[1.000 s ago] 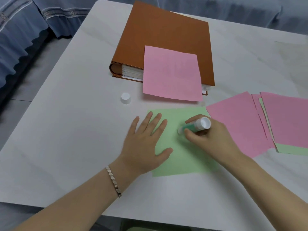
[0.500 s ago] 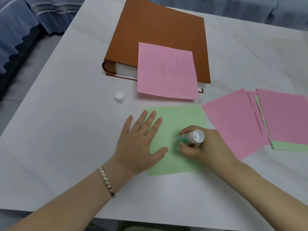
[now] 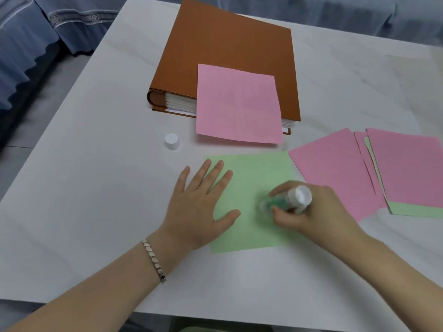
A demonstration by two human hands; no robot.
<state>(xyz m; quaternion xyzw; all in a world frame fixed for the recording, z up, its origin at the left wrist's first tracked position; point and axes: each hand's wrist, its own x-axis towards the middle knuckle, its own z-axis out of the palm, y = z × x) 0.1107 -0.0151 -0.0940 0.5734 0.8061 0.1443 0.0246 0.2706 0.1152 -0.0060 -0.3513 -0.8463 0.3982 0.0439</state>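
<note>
On the white surface (image 3: 96,188), the left hand (image 3: 199,207) presses flat on a green square paper sheet (image 3: 254,173) while the right hand (image 3: 314,214) grips a tilted green-and-white glue stick (image 3: 285,201) against it, blurred.

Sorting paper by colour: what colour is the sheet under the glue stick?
The sheet is light green; head view shows it.

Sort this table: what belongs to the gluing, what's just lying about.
In the job: green sheet, glue stick, left hand pressing the sheet, right hand gripping the stick.
Lying about: white cap, brown binder, pink sheet on it, loose sheets at right.
</note>
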